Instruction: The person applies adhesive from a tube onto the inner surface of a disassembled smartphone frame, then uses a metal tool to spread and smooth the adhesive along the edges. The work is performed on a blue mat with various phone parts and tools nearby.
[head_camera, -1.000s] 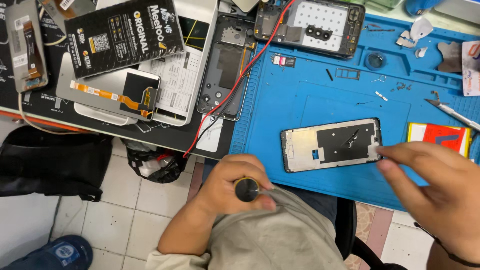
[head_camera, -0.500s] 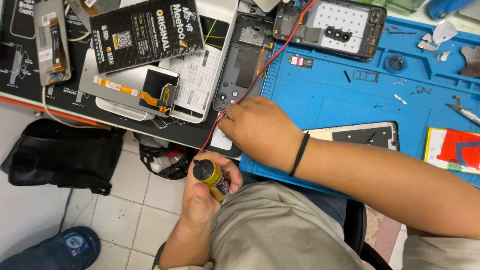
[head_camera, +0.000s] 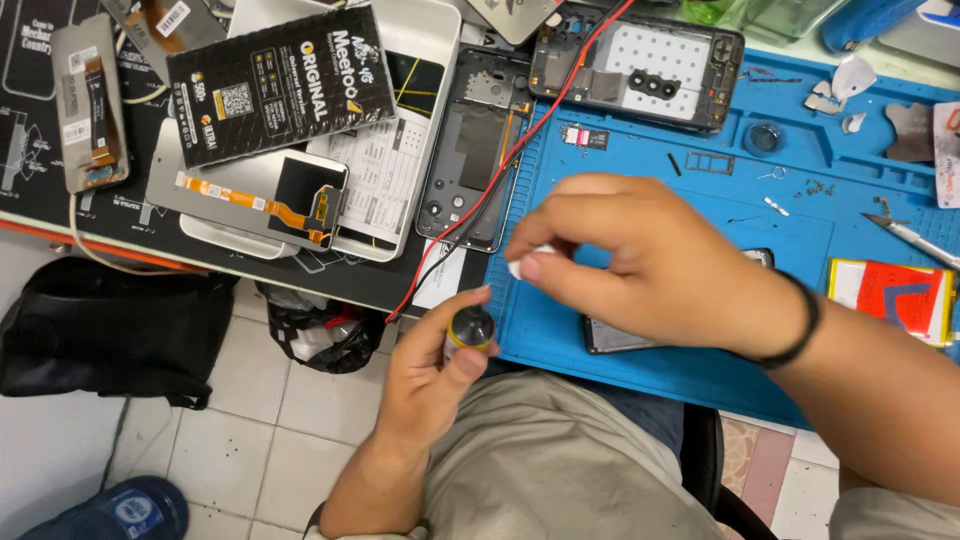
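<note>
1. Since half a second ago, the right hand (head_camera: 640, 265) has lifted off the blue mat (head_camera: 860, 170)'s left edge, fingertips now pinching a small white bit (head_camera: 520, 266).
2. The left hand (head_camera: 425, 375), just off the mat's near-left corner, wraps closed around one yellow-banded bottle (head_camera: 468, 330).
3. Risk, I judge: the bottle tipping over the lap, or the bit slipping from the pinch.
4. Count: one bottle, one white bit, one phone (head_camera: 620, 335) on the mat.
</note>
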